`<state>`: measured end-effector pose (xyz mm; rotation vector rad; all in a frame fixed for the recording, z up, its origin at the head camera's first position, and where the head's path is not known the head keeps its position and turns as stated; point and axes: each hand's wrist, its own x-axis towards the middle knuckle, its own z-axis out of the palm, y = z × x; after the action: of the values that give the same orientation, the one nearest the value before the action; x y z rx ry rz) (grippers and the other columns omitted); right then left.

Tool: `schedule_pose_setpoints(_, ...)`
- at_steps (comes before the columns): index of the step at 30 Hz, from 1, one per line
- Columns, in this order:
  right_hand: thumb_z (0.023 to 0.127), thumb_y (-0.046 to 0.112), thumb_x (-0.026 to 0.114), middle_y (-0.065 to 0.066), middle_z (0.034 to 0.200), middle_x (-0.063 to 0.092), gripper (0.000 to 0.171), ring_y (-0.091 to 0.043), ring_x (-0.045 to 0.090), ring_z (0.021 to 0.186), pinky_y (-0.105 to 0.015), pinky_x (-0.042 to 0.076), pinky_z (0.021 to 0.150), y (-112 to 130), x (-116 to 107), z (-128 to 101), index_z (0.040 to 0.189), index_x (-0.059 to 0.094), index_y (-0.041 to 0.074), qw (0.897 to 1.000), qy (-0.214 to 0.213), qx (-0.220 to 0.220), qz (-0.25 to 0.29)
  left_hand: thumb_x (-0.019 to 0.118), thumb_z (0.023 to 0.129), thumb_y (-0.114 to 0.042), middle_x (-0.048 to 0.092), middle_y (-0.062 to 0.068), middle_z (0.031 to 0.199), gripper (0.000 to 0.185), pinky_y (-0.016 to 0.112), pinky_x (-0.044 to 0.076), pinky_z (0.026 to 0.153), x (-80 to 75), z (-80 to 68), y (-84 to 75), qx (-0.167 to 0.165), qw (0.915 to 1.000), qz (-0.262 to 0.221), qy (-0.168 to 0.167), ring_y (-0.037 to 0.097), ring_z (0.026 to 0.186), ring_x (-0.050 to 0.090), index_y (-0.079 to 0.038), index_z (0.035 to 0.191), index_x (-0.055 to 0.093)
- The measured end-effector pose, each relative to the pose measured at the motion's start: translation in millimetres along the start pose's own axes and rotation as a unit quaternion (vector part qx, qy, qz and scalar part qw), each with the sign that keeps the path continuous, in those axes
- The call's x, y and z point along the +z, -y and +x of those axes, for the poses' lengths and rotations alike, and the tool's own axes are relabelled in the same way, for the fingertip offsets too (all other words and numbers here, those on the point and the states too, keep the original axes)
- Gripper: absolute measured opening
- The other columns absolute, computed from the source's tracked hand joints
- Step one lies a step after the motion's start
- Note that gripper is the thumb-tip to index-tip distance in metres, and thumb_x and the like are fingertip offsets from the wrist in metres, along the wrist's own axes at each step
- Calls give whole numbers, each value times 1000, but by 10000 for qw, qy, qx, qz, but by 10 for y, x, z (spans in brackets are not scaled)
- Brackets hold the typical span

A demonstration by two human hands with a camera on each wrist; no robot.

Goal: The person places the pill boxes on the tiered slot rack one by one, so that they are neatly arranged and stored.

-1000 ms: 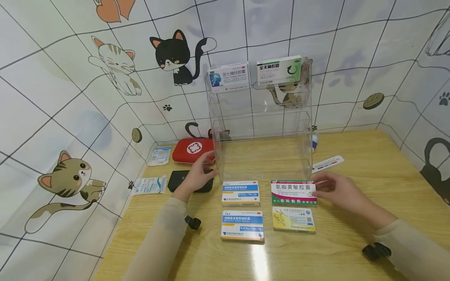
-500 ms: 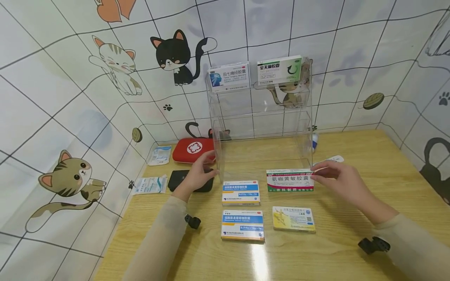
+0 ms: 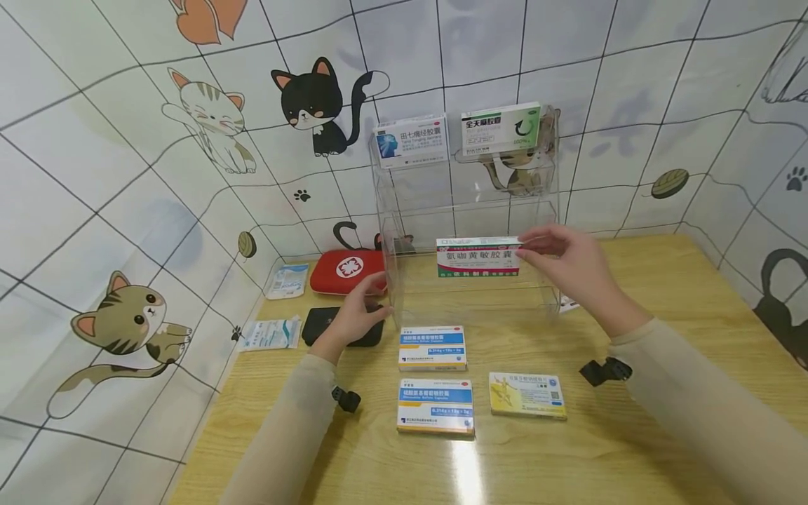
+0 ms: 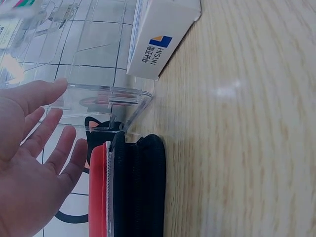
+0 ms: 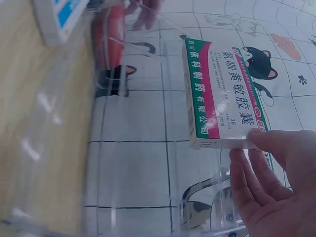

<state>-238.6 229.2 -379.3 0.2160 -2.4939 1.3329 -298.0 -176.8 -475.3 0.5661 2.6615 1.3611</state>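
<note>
My right hand (image 3: pixel 529 247) pinches the right end of a white, pink and green medicine box (image 3: pixel 477 257), held upright in the air in front of the middle tiers of a clear acrylic shelf (image 3: pixel 548 210). In the right wrist view the box (image 5: pixel 222 94) sits between thumb and fingers of the right hand (image 5: pixel 256 163), close to the shelf's clear wall (image 5: pixel 59 163). My left hand (image 3: pixel 369 298) rests with straight fingers against the shelf's left side. The left wrist view shows the left hand (image 4: pixel 39 128) beside the acrylic edge (image 4: pixel 111 91), holding nothing.
Two blue-and-white boxes (image 3: pixel 432 346) (image 3: pixel 435 405) and a yellow box (image 3: pixel 527 394) lie on the wooden table (image 3: pixel 663 294). Two boxes (image 3: pixel 410 139) (image 3: pixel 501 128) stand on the top tier. A red pouch (image 3: pixel 346 270), black pouch (image 3: pixel 314 324) and sachets (image 3: pixel 270 332) lie left.
My right hand has lifted the pink-and-green box off the table and carried it up and left, in front of the shelf's middle tiers. The left hand has stayed put.
</note>
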Motion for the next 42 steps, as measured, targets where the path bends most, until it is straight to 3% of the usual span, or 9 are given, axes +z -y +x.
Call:
schedule_pose_setpoints(13, 94, 38, 76, -2, 115, 77, 31, -7, 72, 98, -23, 56, 88, 596, 104, 812, 117, 73, 19, 9976, -601, -188, 298, 77, 93, -12, 59, 11, 134, 72, 52, 51, 109, -13, 0, 2, 93, 9999, -73, 46, 39, 126, 60, -25, 154, 43)
schedule_pose_setpoints(23, 96, 35, 74, 1, 117, 76, 26, -11, 70, 104, -26, 56, 91, 716, 320, 1293, 119, 72, 22, 9973, -645, -226, 273, 77, 93, -14, 58, 21, 137, 71, 54, 50, 110, -21, 2, 4, 103, 9999, -96, 79, 42, 125, 60, -24, 154, 42)
schedule_pose_setpoints(29, 96, 31, 74, 1, 117, 75, 26, -13, 68, 107, -33, 56, 96, 573, 505, 1382, 120, 72, 22, 9993, -241, -129, 270, 77, 93, -13, 58, 17, 137, 72, 53, 51, 109, -23, -3, -24, 91, 9999, -60, 80, 40, 125, 60, -23, 155, 42)
schedule_pose_setpoints(37, 98, 24, 73, -1, 127, 73, 32, -16, 69, 115, -33, 56, 102, 492, 617, 1383, 129, 70, 18, 9984, -113, -308, 467, 78, 92, -11, 58, 16, 139, 73, 52, 51, 109, -32, -10, 3, 101, 9999, -29, 4, 40, 126, 60, -23, 155, 41)
schedule_pose_setpoints(42, 96, 13, 74, -4, 135, 66, 40, -19, 63, 123, -31, 51, 110, 467, 609, 1201, 135, 65, 12, 9947, -407, -685, 651, 77, 93, -12, 58, 12, 141, 72, 52, 52, 109, -15, -14, -6, 91, 10000, -9, -11, 39, 126, 61, -23, 154, 42)
